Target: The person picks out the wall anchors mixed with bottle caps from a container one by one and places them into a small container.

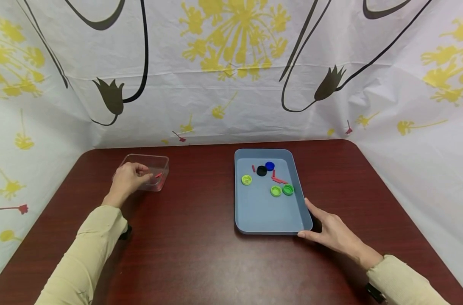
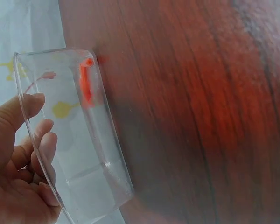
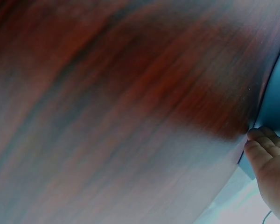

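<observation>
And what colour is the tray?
The tray is greyish blue, seen best in the head view.

head view: bright, soft glare on tabletop (image 1: 231, 271) | wrist views: hazy, blurred

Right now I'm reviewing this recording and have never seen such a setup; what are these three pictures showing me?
There is no machine here: a bare left hand and right hand do the work. The largest picture is taken from the head, looking forward and down; the other two are taken from the left and right wrists. On the table stand a clear box, on the left, and a blue tray, on the right. The tray holds five caps and several red sticks; at least one more red stick lies in the box. The left hand reaches into the box, with nothing visibly held. The right hand touches the tray's near right corner.
</observation>
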`<act>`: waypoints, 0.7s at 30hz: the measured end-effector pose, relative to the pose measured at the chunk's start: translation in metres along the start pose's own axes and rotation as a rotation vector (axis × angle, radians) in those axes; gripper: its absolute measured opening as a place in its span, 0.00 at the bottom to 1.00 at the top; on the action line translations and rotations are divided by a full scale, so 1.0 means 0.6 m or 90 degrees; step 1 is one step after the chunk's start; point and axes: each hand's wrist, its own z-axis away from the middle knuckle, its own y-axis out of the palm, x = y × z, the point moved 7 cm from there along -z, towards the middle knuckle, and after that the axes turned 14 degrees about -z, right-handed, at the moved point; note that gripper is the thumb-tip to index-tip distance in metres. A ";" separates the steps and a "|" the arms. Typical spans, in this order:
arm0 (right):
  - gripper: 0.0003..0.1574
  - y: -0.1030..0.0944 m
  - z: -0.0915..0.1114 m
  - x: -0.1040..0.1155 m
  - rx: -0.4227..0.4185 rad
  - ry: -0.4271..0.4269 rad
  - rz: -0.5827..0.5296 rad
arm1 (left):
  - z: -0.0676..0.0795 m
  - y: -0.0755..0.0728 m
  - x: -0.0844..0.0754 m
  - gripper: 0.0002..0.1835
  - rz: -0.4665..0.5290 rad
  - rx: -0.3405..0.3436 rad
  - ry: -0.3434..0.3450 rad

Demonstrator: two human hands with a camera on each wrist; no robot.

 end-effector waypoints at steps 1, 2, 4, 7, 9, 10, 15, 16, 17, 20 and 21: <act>0.60 0.000 0.000 0.000 -0.001 -0.001 0.001 | 0.000 -0.001 -0.002 0.15 0.003 -0.005 0.003; 0.60 -0.001 0.000 0.001 -0.002 -0.002 0.002 | -0.001 -0.002 -0.005 0.15 0.009 -0.012 0.005; 0.60 -0.002 0.000 0.002 -0.004 -0.004 0.005 | -0.003 -0.005 -0.013 0.14 0.026 -0.031 0.008; 0.60 -0.003 -0.001 0.003 -0.005 -0.004 0.007 | -0.008 -0.005 -0.034 0.13 0.059 -0.055 0.014; 0.60 -0.003 -0.001 0.003 -0.003 -0.002 0.006 | -0.013 -0.002 -0.053 0.13 0.083 -0.056 0.019; 0.61 -0.003 -0.001 0.003 -0.002 -0.001 0.005 | -0.017 0.001 -0.065 0.13 0.094 -0.052 0.024; 0.60 -0.002 0.000 0.002 0.000 -0.001 0.002 | -0.030 0.019 -0.140 0.14 0.145 -0.022 0.060; 0.60 -0.002 0.000 0.002 0.000 -0.001 0.002 | -0.033 0.023 -0.157 0.14 0.155 -0.016 0.067; 0.60 -0.002 0.000 0.002 0.000 -0.002 0.002 | -0.035 0.027 -0.173 0.14 0.165 -0.011 0.075; 0.60 0.000 0.002 0.002 -0.002 -0.004 0.000 | -0.044 0.042 -0.223 0.14 0.193 0.013 0.093; 0.60 0.000 0.002 0.003 -0.003 -0.007 0.001 | -0.047 0.048 -0.238 0.15 0.200 0.024 0.098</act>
